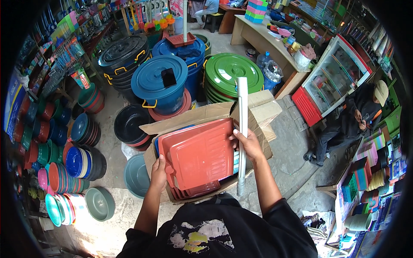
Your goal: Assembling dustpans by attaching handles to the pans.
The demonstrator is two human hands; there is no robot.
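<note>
Head view: a flat red plastic dustpan (201,152) is held over an open brown cardboard box (258,112), in which more red pans of the same kind are stacked, with a blue edge showing beneath them. The left rim of the top dustpan is gripped by the left hand (158,174), the fingers curled under the edge and the thumb laid along it. A long white plastic handle tube (242,129) is clasped by the right hand (248,144) beside the right edge of the dustpan; the fingers are wrapped closed around the tube, which stands nearly upright and reaches past the box flap above and below the hand. Whether the tube touches the dustpan cannot be told.

Behind the box, a blue plastic bin with a round lid (160,81) is seen, with a small black flat object (168,78) lying on the lid. A stack of green round lids (232,71) stands just to its right, and black lidded bins (122,53) stand to its left. Stacks of coloured plastic basins (69,170) are ranged along the floor on the left. A seated person in dark clothes and a pale cap (359,116) is seen at the right, near a glass-fronted cabinet with a red base (333,79).
</note>
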